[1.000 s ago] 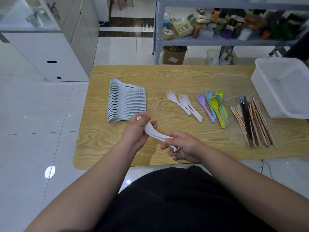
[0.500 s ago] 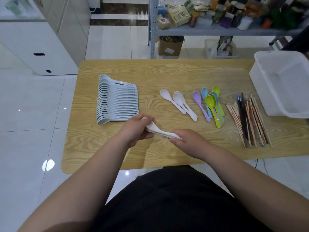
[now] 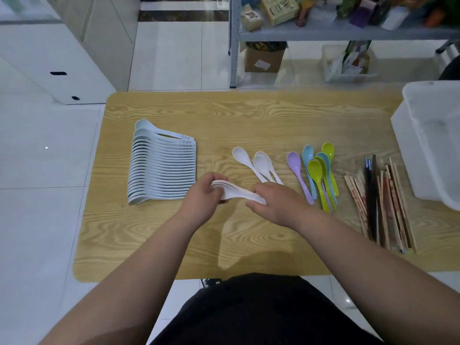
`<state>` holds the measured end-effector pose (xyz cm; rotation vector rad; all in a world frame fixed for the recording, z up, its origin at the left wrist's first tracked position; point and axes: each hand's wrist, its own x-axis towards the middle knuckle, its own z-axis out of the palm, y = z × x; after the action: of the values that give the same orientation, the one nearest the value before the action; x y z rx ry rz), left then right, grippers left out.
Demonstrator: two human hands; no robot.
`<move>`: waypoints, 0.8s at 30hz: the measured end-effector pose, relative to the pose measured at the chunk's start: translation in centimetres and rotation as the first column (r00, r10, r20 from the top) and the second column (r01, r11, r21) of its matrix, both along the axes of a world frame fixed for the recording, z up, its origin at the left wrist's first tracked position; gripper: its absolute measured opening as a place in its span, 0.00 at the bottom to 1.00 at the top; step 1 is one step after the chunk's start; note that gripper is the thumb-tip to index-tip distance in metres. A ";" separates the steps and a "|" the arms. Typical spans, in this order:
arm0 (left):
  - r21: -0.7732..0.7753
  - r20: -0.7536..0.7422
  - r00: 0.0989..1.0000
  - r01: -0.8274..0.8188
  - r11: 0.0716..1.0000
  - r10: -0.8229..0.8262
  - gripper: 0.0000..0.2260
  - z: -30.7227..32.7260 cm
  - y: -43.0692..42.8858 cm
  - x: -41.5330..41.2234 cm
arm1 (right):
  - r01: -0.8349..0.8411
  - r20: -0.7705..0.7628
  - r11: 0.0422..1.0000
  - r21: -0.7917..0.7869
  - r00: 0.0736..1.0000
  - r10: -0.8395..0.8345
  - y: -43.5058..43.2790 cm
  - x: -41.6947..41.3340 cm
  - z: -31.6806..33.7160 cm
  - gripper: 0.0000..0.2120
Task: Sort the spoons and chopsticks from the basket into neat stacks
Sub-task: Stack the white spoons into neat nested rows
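A small nested stack of white spoons [image 3: 236, 192] is held just above the wooden table [image 3: 249, 115] between both hands. My left hand [image 3: 202, 197] grips the bowl end and my right hand [image 3: 275, 204] grips the handle end. A long row of pale blue-white spoons [image 3: 161, 165] lies to the left. Loose white spoons [image 3: 254, 163] lie just beyond my hands, coloured spoons [image 3: 316, 170] sit further right, and a pile of chopsticks [image 3: 380, 202] lies at the right. The white basket [image 3: 430, 145] stands at the right edge.
Behind the table stand a grey metal shelf [image 3: 348, 33] loaded with goods, a cardboard box [image 3: 263, 59] on the floor, and a white cabinet [image 3: 62, 61] at the back left. White floor tiles surround the table.
Both hands have carried the stack of white spoons away from my body, toward the near end of the long row. My right hand slid along the handles.
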<state>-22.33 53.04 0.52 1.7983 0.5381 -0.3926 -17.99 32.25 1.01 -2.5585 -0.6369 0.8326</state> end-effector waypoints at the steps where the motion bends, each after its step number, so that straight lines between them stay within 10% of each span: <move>1: 0.034 0.009 1.000 0.016 0.999 -0.017 0.13 0.0 -0.1 0.8 | 0.014 -0.028 1.000 0.007 1.000 -0.014 -0.1 0.9 -0.3 0.13; 24: 0.670 0.146 0.860 0.278 0.689 -0.488 0.14 -12.5 1.6 20.8 | 0.019 0.219 1.000 0.004 0.975 -0.020 0.4 21.2 -11.3 0.16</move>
<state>-1.54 54.65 -12.02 2.5962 0.0279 -0.2036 3.19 32.65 -10.26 -2.6729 -0.6749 0.5458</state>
